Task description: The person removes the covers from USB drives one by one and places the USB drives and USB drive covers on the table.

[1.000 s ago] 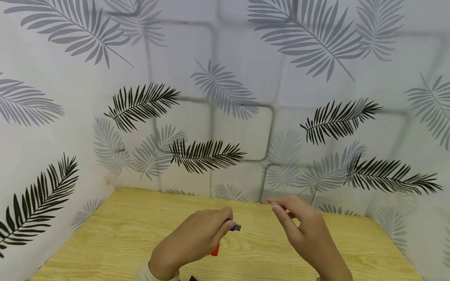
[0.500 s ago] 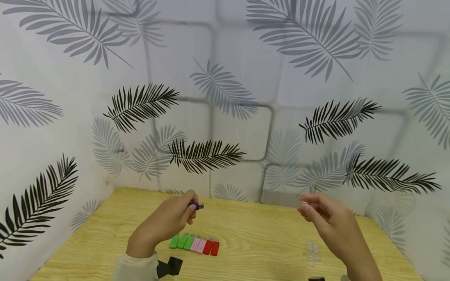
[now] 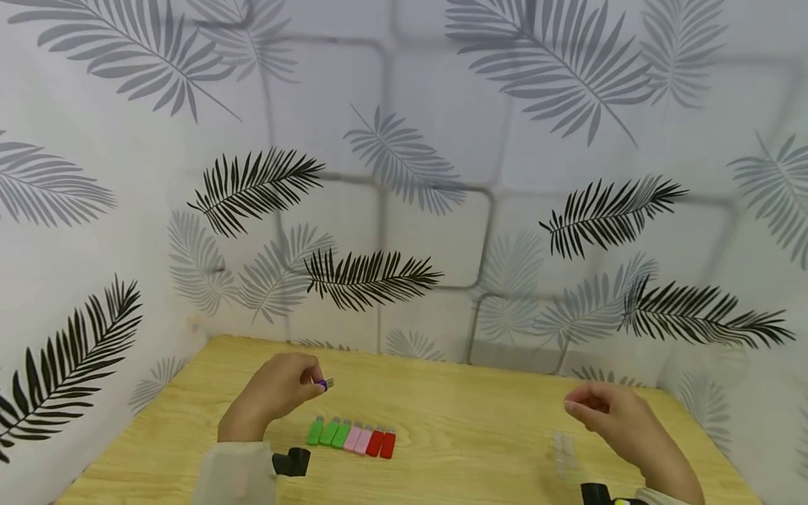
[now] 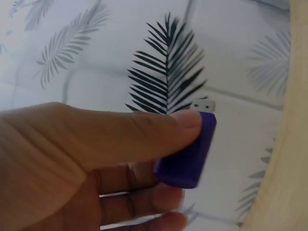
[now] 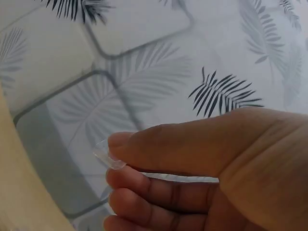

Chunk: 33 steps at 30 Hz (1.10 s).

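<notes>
My left hand [image 3: 284, 386] pinches a purple USB flash drive [image 4: 187, 156] between thumb and fingers, its metal plug [image 4: 204, 105] sticking out bare beyond the thumb. Between the thumb and fingertips of my right hand [image 3: 625, 421] is a small clear plastic cap [image 5: 107, 155]. Both hands are raised over the wooden table, far apart. Just to the right of my left wrist lies a row of flash drives: several green ones [image 3: 328, 433], two pink ones [image 3: 358, 439] and two red ones [image 3: 381, 443], plugs pointing away from me. Several clear caps [image 3: 564, 452] lie on the table left of my right forearm.
The light wooden table [image 3: 461, 421] reaches back to a white curtain [image 3: 429, 231] printed with grey and black leaves. A black wrist-camera mount [image 3: 292, 462] juts from my left sleeve, and another black mount [image 3: 595, 493] sits at my right wrist.
My hands have moved apart, the left going left with the purple flash drive, the right going right with the clear cap. The row of drives and the loose caps have come into view.
</notes>
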Each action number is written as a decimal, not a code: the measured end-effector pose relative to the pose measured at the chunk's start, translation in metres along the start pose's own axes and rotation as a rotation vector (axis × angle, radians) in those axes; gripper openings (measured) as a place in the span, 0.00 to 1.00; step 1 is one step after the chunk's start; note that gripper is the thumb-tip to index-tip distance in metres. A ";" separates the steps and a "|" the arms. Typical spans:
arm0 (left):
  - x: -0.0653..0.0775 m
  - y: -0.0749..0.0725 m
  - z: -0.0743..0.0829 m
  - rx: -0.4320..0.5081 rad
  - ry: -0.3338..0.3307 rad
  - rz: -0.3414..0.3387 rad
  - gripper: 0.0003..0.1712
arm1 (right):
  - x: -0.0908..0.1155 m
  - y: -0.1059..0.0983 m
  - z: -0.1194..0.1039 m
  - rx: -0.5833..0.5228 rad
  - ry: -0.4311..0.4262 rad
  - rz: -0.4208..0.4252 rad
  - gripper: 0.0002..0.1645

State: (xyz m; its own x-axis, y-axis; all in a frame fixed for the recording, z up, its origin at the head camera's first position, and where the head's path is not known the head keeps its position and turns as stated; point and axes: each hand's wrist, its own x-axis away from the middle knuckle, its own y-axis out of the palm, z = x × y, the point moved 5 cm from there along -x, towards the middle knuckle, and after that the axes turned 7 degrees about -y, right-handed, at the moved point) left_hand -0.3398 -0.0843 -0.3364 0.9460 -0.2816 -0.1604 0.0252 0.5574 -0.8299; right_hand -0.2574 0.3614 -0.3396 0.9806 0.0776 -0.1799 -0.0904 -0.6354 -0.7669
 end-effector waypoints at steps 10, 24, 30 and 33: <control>0.003 0.013 -0.035 -0.039 -0.229 -0.064 0.14 | 0.000 0.032 0.069 -0.229 0.214 -0.200 0.06; 0.001 0.041 -0.073 -0.034 -0.403 -0.226 0.19 | 0.013 0.061 0.098 -0.447 0.381 -0.328 0.17; -0.001 0.047 -0.080 -0.025 -0.412 -0.217 0.15 | 0.010 0.063 0.101 -0.482 0.334 -0.362 0.21; -0.001 0.050 -0.081 -0.018 -0.422 -0.219 0.15 | 0.009 0.062 0.102 -0.477 0.295 -0.387 0.20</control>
State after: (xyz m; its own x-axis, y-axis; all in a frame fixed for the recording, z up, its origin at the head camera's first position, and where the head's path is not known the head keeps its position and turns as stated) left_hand -0.3659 -0.1193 -0.4210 0.9677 -0.0467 0.2478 0.2368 0.5057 -0.8296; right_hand -0.2716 0.4012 -0.4519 0.9393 0.1979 0.2804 0.2969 -0.8784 -0.3746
